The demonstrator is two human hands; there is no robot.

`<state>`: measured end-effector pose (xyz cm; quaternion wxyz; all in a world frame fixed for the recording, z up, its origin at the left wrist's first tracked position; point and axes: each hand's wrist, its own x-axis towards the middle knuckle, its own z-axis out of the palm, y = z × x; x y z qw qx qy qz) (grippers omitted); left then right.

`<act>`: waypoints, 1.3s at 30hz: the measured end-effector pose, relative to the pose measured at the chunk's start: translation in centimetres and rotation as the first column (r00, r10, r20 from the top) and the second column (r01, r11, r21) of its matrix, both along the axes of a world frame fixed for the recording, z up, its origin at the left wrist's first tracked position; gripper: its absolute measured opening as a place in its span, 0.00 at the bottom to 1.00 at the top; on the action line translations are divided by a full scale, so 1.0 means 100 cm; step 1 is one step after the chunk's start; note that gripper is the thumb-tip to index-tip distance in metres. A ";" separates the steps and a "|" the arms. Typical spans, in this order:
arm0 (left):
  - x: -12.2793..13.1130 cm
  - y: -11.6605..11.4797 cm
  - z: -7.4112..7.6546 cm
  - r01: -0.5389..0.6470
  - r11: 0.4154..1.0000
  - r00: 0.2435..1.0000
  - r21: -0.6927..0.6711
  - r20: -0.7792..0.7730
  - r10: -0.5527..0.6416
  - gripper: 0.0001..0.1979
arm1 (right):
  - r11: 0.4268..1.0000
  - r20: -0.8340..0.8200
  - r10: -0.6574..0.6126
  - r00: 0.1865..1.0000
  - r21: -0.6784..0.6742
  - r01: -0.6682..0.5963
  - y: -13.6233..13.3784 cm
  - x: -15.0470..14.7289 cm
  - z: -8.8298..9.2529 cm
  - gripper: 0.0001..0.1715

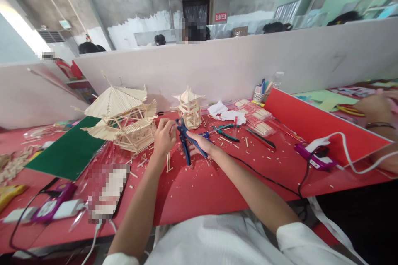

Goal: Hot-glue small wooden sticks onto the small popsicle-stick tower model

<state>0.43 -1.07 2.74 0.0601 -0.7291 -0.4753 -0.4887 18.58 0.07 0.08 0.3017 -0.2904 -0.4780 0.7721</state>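
Note:
My right hand (200,144) is wrapped round blue-handled cutting pliers (183,134), whose handles point down toward me and whose jaws point up and left. Close beside the jaws, my left hand (164,134) has its fingers pinched together; whatever is in them is too small to make out. Left of that hand stands a large pavilion model (124,120) built of thin wooden sticks, its roof tiered. A smaller stick pavilion (189,109) stands upright just beyond the pliers. Stick offcuts lie scattered under and around both hands.
Right of my hands lie green-handled pliers (228,136), a black-handled knife (261,138) and packs of sticks (256,118). A red board (320,128) leans at the right, near another person's arm (379,112). Left are a green board (66,149), a phone (110,192) and purple power strips with cables.

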 end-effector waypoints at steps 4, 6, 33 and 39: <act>-0.003 0.008 -0.003 0.039 0.999 0.987 -0.029 0.159 -0.034 0.08 | 0.996 0.060 -0.056 0.997 0.076 0.052 0.001 0.001 0.000 0.20; -0.003 0.014 -0.007 0.083 0.994 0.963 -0.072 0.261 -0.061 0.08 | 0.989 0.087 -0.073 0.993 0.133 0.061 0.002 0.001 -0.001 0.21; -0.001 0.022 -0.013 0.133 0.991 0.925 -0.017 0.361 -0.118 0.07 | 0.781 0.277 -0.297 0.914 0.621 0.065 -0.014 0.004 0.009 0.21; -0.004 0.022 -0.013 0.115 0.993 0.956 0.000 0.270 -0.110 0.05 | 0.734 0.305 -0.325 0.895 0.678 0.036 -0.014 0.005 0.007 0.24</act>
